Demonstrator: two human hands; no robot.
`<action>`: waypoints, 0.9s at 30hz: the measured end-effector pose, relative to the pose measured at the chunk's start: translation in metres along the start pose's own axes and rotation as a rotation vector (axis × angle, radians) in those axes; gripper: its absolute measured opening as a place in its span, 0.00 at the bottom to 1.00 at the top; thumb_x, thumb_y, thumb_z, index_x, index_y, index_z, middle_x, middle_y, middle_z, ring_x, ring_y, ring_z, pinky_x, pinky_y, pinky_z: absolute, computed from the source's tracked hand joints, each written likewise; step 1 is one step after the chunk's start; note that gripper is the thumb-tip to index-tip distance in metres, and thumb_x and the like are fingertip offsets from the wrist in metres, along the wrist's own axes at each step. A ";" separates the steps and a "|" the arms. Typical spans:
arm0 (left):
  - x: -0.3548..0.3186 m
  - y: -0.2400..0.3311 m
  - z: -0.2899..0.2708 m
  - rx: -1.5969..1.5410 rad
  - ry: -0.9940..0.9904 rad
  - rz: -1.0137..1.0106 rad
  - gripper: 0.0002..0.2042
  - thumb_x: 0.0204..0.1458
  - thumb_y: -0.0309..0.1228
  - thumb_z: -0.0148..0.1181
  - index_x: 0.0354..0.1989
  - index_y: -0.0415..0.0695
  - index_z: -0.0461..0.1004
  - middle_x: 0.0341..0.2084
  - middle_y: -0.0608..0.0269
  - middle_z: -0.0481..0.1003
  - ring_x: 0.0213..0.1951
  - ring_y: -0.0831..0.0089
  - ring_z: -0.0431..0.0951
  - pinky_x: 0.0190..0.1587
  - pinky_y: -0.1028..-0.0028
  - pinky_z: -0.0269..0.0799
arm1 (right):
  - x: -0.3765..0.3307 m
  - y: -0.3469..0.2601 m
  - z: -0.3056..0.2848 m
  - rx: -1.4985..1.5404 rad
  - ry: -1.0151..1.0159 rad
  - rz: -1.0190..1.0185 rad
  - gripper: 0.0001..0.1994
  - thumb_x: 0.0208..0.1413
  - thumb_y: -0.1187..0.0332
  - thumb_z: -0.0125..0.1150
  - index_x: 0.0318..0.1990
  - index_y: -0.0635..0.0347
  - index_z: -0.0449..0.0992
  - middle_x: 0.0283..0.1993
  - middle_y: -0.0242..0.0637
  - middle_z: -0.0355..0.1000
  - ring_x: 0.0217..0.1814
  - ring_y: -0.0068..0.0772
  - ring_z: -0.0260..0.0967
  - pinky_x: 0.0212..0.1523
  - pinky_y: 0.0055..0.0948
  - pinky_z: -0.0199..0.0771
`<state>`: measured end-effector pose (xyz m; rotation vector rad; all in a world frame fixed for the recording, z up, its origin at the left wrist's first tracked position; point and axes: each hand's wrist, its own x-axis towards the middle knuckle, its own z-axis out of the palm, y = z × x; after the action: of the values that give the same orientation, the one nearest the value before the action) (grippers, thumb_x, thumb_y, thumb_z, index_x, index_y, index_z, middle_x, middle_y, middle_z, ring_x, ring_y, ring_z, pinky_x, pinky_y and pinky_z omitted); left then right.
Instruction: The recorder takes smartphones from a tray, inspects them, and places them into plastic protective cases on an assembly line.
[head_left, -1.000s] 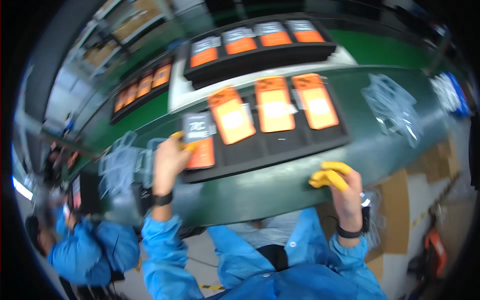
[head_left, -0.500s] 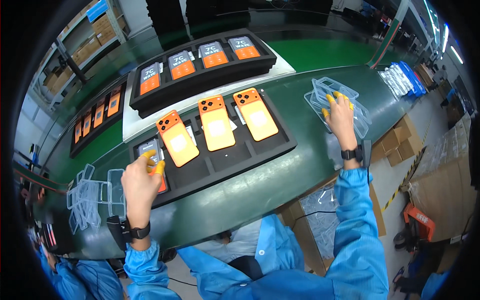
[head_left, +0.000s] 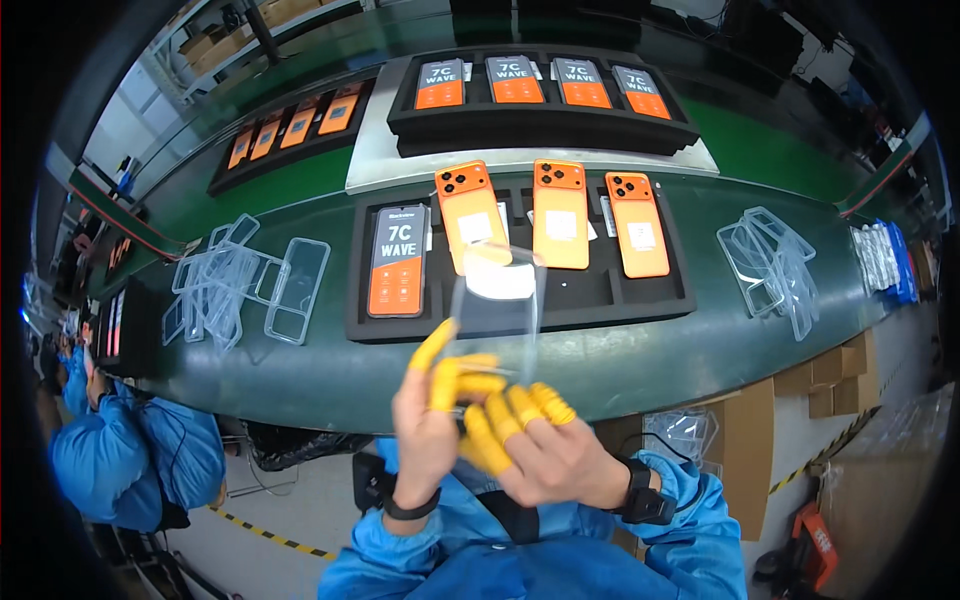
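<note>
Head view: left hand (head_left: 428, 435) and right hand (head_left: 545, 455), both narrowed, pinch lower end of one clear case (head_left: 500, 318), blurred, before black tray (head_left: 652, 300). Tray: one phone (head_left: 397, 265) front up, three orange phones (head_left: 562, 235) back up. Two case piles (head_left: 215, 292), one each side, count unclear.

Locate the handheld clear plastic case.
Head view, centre: the clear plastic case is held by left hand and right hand, visually overlapping the black foam tray.

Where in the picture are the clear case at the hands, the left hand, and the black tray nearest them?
Clear case (head_left: 499, 322): head view, middle of its transparent panel.
Left hand (head_left: 428, 432): head view, middle of the hand.
Black tray (head_left: 600, 308): head view, bare front rim.
</note>
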<state>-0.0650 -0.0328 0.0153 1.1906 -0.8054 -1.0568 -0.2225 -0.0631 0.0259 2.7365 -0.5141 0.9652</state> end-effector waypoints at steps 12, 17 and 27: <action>0.029 0.000 -0.109 1.153 -0.224 0.362 0.14 0.56 0.26 0.57 0.49 0.43 0.81 0.31 0.54 0.77 0.33 0.59 0.73 0.40 0.64 0.68 | 0.104 0.123 0.131 -0.132 -0.164 0.834 0.22 0.44 0.54 0.75 0.32 0.69 0.81 0.37 0.48 0.72 0.45 0.49 0.70 0.42 0.47 0.73; 0.015 -0.007 -0.095 1.139 -0.066 0.467 0.15 0.51 0.27 0.62 0.48 0.43 0.81 0.44 0.55 0.75 0.48 0.54 0.70 0.50 0.60 0.65 | 0.114 0.121 0.138 -0.020 -0.288 0.988 0.23 0.42 0.54 0.77 0.34 0.68 0.82 0.43 0.55 0.74 0.49 0.56 0.71 0.46 0.47 0.76; -0.027 -0.022 -0.117 1.162 -0.062 0.526 0.41 0.38 0.43 0.77 0.62 0.39 0.68 0.59 0.47 0.68 0.63 0.47 0.66 0.66 0.50 0.56 | 0.109 0.132 0.160 0.283 0.298 1.160 0.14 0.46 0.71 0.68 0.38 0.70 0.78 0.34 0.53 0.79 0.38 0.53 0.79 0.43 0.44 0.75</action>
<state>0.0295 0.0302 -0.0304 1.7245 -1.7768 -0.1069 -0.1026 -0.2594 -0.0191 2.2641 -2.1195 1.6996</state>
